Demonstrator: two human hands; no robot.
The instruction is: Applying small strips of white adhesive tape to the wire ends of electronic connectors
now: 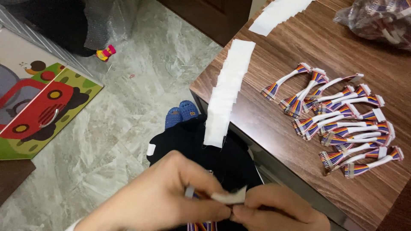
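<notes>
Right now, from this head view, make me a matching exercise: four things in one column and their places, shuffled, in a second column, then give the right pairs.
Things:
1. row of white paper strips
2. pile of rainbow-coloured ribbon cables with white wrapping
3. clear plastic bag of cables
4. small white paper tab

Places:
A. far right corner of the brown wooden table
B. pinched between left hand and right hand
C. along the table's left edge
D. spread on the tabletop's right part

Pairs: 1-C, 2-D, 3-A, 4-B
</notes>
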